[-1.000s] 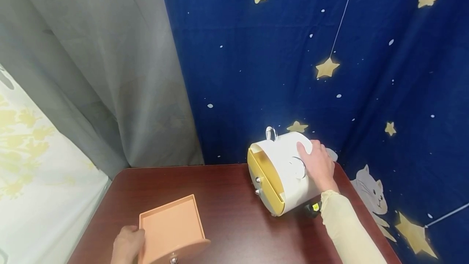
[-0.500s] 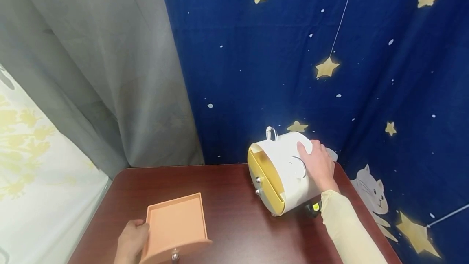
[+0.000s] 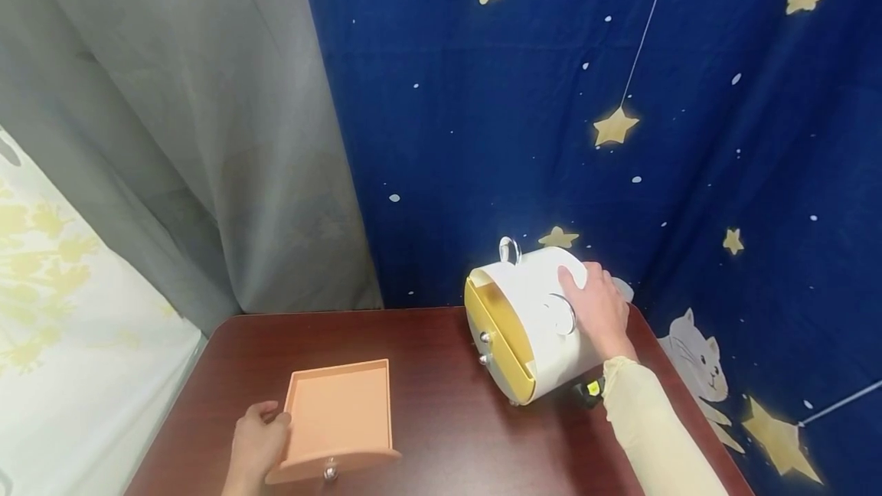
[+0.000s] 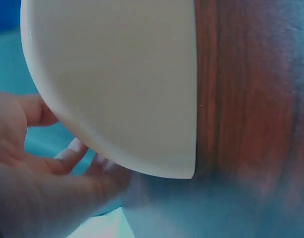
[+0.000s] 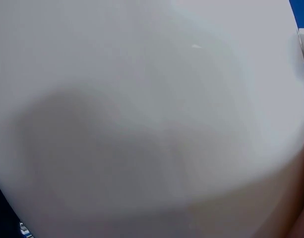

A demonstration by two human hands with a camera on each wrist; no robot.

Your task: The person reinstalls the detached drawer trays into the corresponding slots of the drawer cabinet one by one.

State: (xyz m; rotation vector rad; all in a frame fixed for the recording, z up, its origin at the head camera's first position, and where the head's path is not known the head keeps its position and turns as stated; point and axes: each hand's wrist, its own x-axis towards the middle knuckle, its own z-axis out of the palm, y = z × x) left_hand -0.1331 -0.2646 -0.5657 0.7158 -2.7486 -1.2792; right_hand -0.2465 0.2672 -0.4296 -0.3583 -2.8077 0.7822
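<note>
Right wrist view is filled by a blank white surface, nothing else readable. Left wrist view blurred, hand half cut off. Dark red-brown wooden table (image 3: 427, 373); grey curtain (image 3: 207, 136) and navy star-print cloth (image 3: 551, 98) behind. Left hand (image 3: 258, 442) grips the left edge of the shallow orange drawer tray (image 3: 339, 418) lying flat at the near table edge. Farther back, right hand (image 3: 598, 311) rests fingers spread on the tilted white rounded box with yellow drawer (image 3: 534, 324).
</note>
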